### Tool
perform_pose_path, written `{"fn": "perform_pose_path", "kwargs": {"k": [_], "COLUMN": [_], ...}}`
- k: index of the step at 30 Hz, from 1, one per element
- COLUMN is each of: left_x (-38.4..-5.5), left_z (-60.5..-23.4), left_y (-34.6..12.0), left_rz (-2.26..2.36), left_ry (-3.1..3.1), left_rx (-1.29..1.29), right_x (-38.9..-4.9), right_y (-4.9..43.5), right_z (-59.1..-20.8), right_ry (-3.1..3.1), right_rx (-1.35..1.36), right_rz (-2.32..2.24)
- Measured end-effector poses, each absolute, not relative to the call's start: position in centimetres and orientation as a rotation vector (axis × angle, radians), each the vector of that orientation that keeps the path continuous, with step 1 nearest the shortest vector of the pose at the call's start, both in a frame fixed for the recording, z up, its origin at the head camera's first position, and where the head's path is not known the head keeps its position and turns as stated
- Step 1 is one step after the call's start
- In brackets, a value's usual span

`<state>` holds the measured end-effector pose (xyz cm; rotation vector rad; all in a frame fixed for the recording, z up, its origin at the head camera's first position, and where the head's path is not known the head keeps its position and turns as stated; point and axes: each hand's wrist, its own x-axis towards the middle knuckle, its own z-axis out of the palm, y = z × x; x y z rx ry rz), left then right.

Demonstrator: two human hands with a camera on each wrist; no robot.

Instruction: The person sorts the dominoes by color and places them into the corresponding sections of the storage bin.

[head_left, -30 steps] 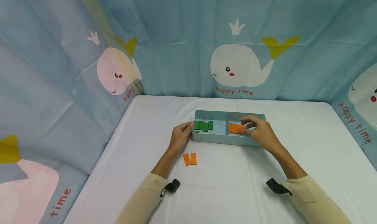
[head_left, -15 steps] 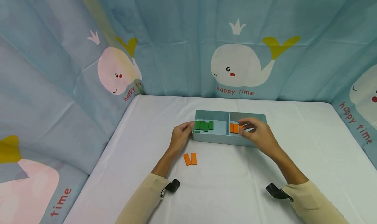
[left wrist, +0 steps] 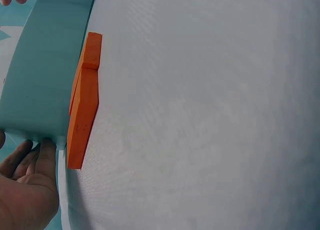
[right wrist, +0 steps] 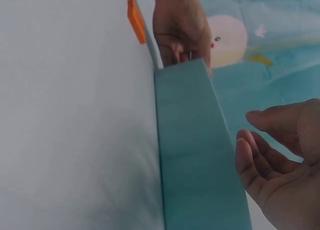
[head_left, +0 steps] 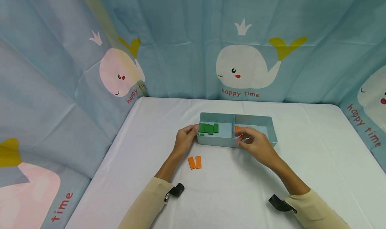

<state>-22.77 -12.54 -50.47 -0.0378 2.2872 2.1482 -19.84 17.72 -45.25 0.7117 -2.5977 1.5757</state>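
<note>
A blue-green two-compartment box stands on the white table. Green rectangular tiles lie in its left compartment. Orange tiles lie in the right compartment, partly hidden by the right hand. My left hand touches the box's left end; in the left wrist view its fingers reach against the end wall. Over the box's front rim hovers my right hand. A gap shows between its thumb and bent fingers in the right wrist view, with nothing held. Two loose orange tiles lie in front of the box.
A white cloth covers the table. Behind and beside it hangs a blue curtain printed with whales. Black wrist devices sit at both beige sleeves.
My right hand has moved left and toward me, from among the orange tiles in the right compartment to above the front rim near the divider. The left hand stays put.
</note>
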Motion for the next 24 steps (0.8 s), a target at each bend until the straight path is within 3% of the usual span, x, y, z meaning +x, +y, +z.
{"fn": "perform_pose_path", "kwargs": {"k": [24], "left_x": [-22.7], "left_z": [-50.6], "left_y": [-12.5], "left_rz": [2.155], "left_ry": [2.282], "left_rx": [-0.047], "right_x": [-18.8], "right_y": [13.9], "right_z": [-47.9], "right_ry": [-2.702], "right_rx": [0.893], "right_rz": [1.692]}}
